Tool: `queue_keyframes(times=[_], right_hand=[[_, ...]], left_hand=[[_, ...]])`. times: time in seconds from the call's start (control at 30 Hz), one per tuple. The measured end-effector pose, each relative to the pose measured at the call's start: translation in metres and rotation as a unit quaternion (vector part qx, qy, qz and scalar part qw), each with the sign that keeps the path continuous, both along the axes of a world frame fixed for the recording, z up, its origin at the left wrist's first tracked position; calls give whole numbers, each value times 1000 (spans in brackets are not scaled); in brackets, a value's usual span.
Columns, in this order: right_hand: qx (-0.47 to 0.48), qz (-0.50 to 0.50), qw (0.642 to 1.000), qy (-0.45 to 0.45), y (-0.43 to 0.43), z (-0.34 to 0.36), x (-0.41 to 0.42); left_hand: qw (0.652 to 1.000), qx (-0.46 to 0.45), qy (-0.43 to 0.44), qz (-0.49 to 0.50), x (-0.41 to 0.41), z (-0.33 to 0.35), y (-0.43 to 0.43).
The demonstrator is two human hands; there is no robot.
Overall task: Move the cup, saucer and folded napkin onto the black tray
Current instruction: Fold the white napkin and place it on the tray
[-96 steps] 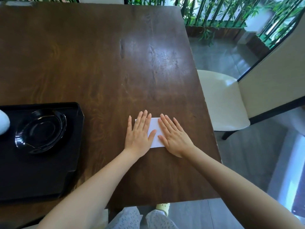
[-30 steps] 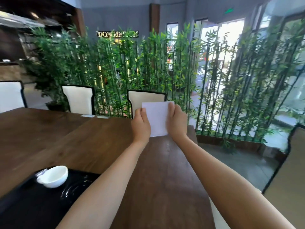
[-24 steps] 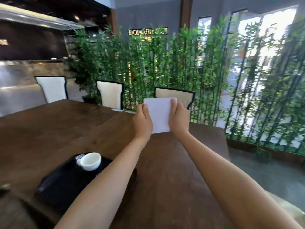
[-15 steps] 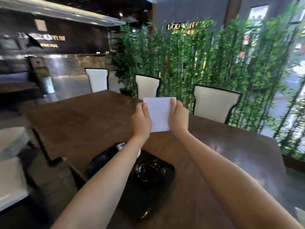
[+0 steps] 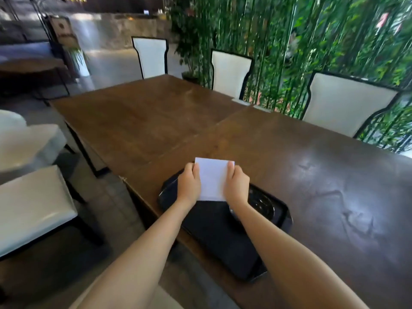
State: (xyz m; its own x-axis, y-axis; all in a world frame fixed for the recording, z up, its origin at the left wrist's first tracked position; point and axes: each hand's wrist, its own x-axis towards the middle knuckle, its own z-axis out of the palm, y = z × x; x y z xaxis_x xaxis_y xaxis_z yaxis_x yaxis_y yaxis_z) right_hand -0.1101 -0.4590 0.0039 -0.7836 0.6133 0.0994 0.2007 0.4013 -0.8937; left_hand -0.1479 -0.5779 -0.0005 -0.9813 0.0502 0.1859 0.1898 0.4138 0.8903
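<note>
Dark wooden bench [image 5: 301, 166] lies bare beyond the black tray [image 5: 214, 233] at its near edge; left hand [image 5: 189, 186] and right hand [image 5: 237, 185] pinch the folded napkin [image 5: 213, 178] above it.

A single head-worn wide-angle view looks forward and down from above the near table edge; it faces across the long wooden table [image 5: 278, 152] toward white chairs [image 5: 341, 105] and bamboo [image 5: 278, 41]; forearms reach out close below the lens.
</note>
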Motion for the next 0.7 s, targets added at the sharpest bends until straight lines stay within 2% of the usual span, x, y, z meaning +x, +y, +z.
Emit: queue_keyframes(times=[0.23, 0.4, 0.57, 0.7], right_hand=[[-57, -49, 993, -89, -23, -76, -2], [-103, -99, 981, -129, -35, -111, 1], [-164, -120, 963, -175, -39, -126, 9], [-184, -88, 955, -217, -35, -128, 21]], left_hand=[[989, -78, -111, -57, -20, -77, -17], [974, -126, -154, -112, -29, -112, -21], [949, -237, -131, -162, -38, -129, -22], [901, -384, -60, -193, -46, -129, -23]])
